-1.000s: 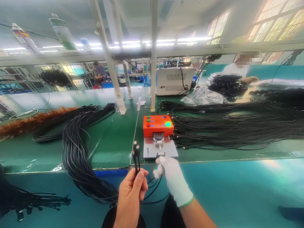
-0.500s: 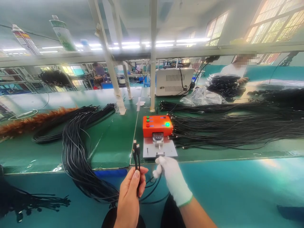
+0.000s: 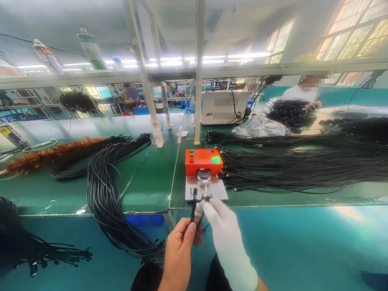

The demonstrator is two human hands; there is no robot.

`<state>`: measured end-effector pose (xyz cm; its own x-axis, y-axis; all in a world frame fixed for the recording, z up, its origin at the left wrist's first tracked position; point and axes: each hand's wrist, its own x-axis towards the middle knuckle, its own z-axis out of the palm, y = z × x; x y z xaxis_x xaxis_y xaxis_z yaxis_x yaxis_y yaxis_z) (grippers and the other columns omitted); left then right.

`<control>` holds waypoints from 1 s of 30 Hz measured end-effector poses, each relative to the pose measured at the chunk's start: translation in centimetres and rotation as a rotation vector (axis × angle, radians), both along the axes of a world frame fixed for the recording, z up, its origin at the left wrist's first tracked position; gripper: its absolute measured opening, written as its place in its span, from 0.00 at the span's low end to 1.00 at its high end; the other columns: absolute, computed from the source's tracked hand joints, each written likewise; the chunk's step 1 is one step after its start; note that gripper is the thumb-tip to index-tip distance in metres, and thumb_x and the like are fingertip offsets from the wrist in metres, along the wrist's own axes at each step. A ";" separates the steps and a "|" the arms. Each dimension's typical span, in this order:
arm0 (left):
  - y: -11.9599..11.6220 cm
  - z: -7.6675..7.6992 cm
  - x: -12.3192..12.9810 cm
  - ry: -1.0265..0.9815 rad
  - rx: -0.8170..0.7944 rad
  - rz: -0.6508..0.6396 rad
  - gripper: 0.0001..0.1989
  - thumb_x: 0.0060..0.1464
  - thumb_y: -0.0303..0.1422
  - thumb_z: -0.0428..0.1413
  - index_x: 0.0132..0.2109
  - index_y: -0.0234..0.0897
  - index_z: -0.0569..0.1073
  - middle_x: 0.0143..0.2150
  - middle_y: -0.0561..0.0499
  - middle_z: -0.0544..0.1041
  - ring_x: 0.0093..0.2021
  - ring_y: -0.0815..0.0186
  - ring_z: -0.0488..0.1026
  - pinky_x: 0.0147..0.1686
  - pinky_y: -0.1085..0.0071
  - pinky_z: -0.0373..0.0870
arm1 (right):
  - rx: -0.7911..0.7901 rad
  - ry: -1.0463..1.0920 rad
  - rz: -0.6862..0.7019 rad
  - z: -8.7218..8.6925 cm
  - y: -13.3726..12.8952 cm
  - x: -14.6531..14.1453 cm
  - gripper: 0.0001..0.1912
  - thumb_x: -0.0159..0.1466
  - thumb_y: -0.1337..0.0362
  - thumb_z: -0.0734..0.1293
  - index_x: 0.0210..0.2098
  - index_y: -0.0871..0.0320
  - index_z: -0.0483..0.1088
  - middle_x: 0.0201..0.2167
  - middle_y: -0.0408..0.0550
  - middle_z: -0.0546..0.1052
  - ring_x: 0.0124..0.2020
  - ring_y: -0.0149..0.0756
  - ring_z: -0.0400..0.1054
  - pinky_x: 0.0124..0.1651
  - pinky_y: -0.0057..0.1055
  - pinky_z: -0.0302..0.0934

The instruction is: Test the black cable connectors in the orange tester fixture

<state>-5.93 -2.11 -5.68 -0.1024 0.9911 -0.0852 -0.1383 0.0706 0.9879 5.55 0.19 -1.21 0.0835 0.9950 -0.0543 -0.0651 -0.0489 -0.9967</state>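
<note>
My bare left hand (image 3: 181,246) is closed around black cables (image 3: 193,210), whose connector ends point up beyond the thumb. Beside it, my right hand (image 3: 222,226), in a white glove, pinches a black cable connector (image 3: 207,199) at the front of a metal plate (image 3: 220,193). On that plate sits a small fixture (image 3: 203,176) with a display, in front of an orange box (image 3: 198,165). The box has green and red buttons and a lit green light. The gloved fingertips partly hide the plate's front edge and the cables between the hands.
Black cables (image 3: 273,165) lie across the green table (image 3: 145,173) to the right. A thick cable bundle (image 3: 101,182) hangs over the front edge at left. White posts (image 3: 199,81) rise behind the orange box, near a white vented case (image 3: 224,107). A person (image 3: 303,91) is at the back right.
My left hand has moved right with its cables, close beside the gloved hand. The gloved fingers stay at the plate's front, now with a connector showing. The whole view has shifted slightly.
</note>
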 end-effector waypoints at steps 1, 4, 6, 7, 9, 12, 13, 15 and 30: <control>0.1 -0.1 -0.2 -0.033 0.005 0.064 0.13 0.54 0.41 0.55 0.34 0.35 0.76 0.30 0.49 0.78 0.31 0.65 0.73 0.34 0.72 0.69 | -0.022 0.071 -0.016 -0.3 0.2 0.0 0.14 0.62 0.56 0.60 0.26 0.59 0.67 0.22 0.45 0.75 0.23 0.34 0.68 0.29 0.28 0.62; 0.3 0.3 -0.9 -0.155 0.009 0.182 0.12 0.53 0.41 0.56 0.36 0.36 0.76 0.31 0.50 0.77 0.31 0.64 0.75 0.35 0.69 0.71 | -0.074 0.167 -0.001 -2.1 1.1 0.5 0.13 0.60 0.58 0.62 0.24 0.59 0.64 0.18 0.45 0.74 0.20 0.32 0.67 0.28 0.29 0.62; 0.4 1.0 -1.1 -0.196 0.004 0.179 0.12 0.53 0.40 0.57 0.36 0.36 0.75 0.28 0.52 0.76 0.27 0.66 0.73 0.31 0.70 0.70 | -0.121 0.172 0.032 -3.4 1.7 0.9 0.12 0.58 0.58 0.63 0.23 0.59 0.64 0.16 0.44 0.73 0.17 0.32 0.66 0.25 0.28 0.60; 0.4 1.3 -1.0 -0.202 -0.001 0.173 0.11 0.53 0.40 0.57 0.36 0.36 0.75 0.27 0.52 0.75 0.26 0.67 0.73 0.30 0.71 0.70 | -0.135 0.175 0.039 -3.9 1.9 1.0 0.12 0.57 0.59 0.63 0.23 0.60 0.64 0.16 0.44 0.73 0.16 0.32 0.66 0.24 0.28 0.59; 0.3 1.9 -0.9 -0.199 -0.010 0.173 0.12 0.51 0.40 0.58 0.36 0.35 0.76 0.26 0.52 0.75 0.25 0.67 0.72 0.29 0.71 0.70 | -0.153 0.179 0.038 -4.4 2.3 1.1 0.11 0.56 0.59 0.64 0.23 0.60 0.64 0.16 0.44 0.73 0.16 0.32 0.66 0.23 0.28 0.59; 0.1 2.2 -0.6 -0.191 -0.021 0.177 0.12 0.50 0.40 0.59 0.35 0.35 0.76 0.26 0.52 0.75 0.25 0.67 0.72 0.27 0.72 0.69 | -0.171 0.177 0.030 -4.4 2.6 1.0 0.11 0.56 0.59 0.64 0.23 0.60 0.64 0.16 0.44 0.73 0.15 0.31 0.66 0.23 0.29 0.59; 0.1 2.2 -0.6 -0.189 -0.021 0.178 0.12 0.50 0.40 0.58 0.35 0.35 0.76 0.26 0.52 0.75 0.25 0.67 0.72 0.27 0.72 0.69 | -0.171 0.172 0.032 -4.4 2.7 0.9 0.11 0.56 0.59 0.64 0.23 0.60 0.64 0.16 0.44 0.73 0.15 0.31 0.66 0.23 0.29 0.60; 0.1 2.2 -0.6 -0.184 -0.024 0.177 0.12 0.50 0.40 0.59 0.35 0.34 0.76 0.26 0.51 0.75 0.25 0.67 0.72 0.27 0.72 0.69 | -0.160 0.165 0.042 -4.3 2.8 0.9 0.12 0.57 0.59 0.63 0.23 0.60 0.65 0.16 0.44 0.73 0.16 0.31 0.66 0.24 0.29 0.60; 0.4 1.7 -0.7 -0.136 -0.025 0.147 0.12 0.49 0.40 0.59 0.36 0.35 0.78 0.24 0.52 0.73 0.25 0.68 0.69 0.28 0.73 0.67 | -0.173 0.215 0.020 -5.0 3.6 0.8 0.11 0.57 0.59 0.63 0.25 0.61 0.66 0.15 0.44 0.73 0.15 0.31 0.65 0.22 0.29 0.59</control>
<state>-6.58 -1.68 -3.93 -0.2320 0.9636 -0.1326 -0.2812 0.0640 0.9575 6.39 3.84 -6.26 0.0324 0.9706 -0.2383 -0.2716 -0.2210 -0.9367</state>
